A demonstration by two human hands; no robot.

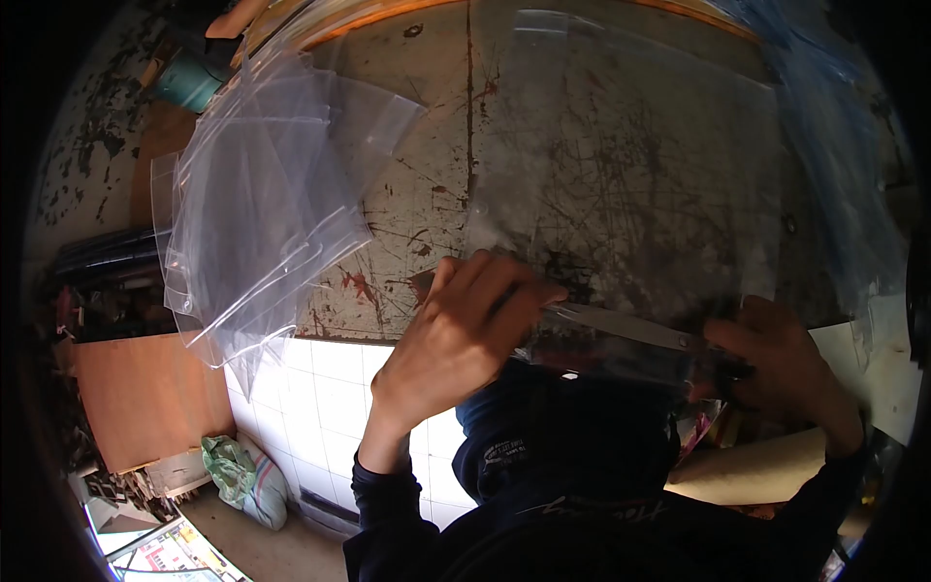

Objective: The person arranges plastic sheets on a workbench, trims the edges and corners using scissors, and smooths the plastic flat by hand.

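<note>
Clear, flat plastic sheet [669,165]: spread on the scuffed grey-brown tabletop [422,199], near edge at my body. Probably light, limp, slick, quick to crease; best held at the edge, stretched taut. My left hand [465,335] curls at that edge; thumb hidden, so can't tell whether I'm pinching or merely pressing. My right hand [776,354] is wrapped around the handles of long-bladed metal scissors [630,328], blades toward my left. Handles lost in shadow; blade gap unreadable. Left: loose, clear plastic pieces [262,194], overlapping. Sheet's far outline faint.
</note>
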